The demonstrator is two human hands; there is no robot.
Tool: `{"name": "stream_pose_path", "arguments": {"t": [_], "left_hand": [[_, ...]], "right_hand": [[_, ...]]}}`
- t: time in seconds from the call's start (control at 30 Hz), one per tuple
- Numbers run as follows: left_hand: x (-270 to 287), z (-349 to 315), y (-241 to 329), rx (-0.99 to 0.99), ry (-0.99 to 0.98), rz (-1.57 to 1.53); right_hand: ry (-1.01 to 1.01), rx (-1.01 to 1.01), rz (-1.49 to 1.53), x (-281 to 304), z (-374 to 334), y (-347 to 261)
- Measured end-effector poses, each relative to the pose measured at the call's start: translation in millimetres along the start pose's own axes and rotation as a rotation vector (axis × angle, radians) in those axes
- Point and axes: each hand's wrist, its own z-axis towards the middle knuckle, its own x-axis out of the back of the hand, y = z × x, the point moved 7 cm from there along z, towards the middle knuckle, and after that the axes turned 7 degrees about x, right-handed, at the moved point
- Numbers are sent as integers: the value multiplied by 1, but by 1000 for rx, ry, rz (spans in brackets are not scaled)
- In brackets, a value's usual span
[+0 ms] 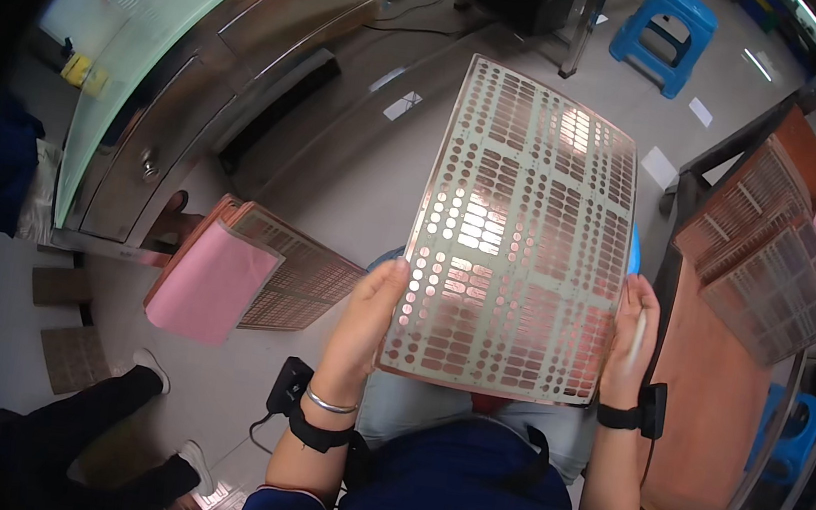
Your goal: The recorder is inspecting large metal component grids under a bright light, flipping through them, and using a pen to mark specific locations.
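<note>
A large copper-and-pale-green circuit board panel (pixel 526 238), patterned with rows of round and oblong pads, is held up over my lap, its face catching bright reflections. My left hand (pixel 375 297) grips its left edge near the lower corner. On the opposite edge my right hand (pixel 629 326) is closed around the panel's side. A slim white pen-like stick (pixel 637 339) lies along the fingers of that same hand. Fingers behind the panel are hidden.
To the left, more panels with a pink sheet (pixel 214 283) lean by a metal cabinet (pixel 165 137). At right, panels (pixel 777 282) stand on a brown bench (pixel 710 390). A blue stool (pixel 666 38) is ahead. Another person's legs (pixel 96 431) show lower left.
</note>
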Motion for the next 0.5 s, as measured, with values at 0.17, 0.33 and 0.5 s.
{"name": "stream_pose_path", "arguments": {"t": [0.17,0.33,0.5], "left_hand": [[2,1,-6,-81,-32,257],[11,5,-11,-108,-27,259],[19,2,-4,-187,-1,259]], "right_hand": [[62,-217,506,9,7,-26],[97,-243,679,11,10,-47],[62,-202,722,8,14,-65]]}}
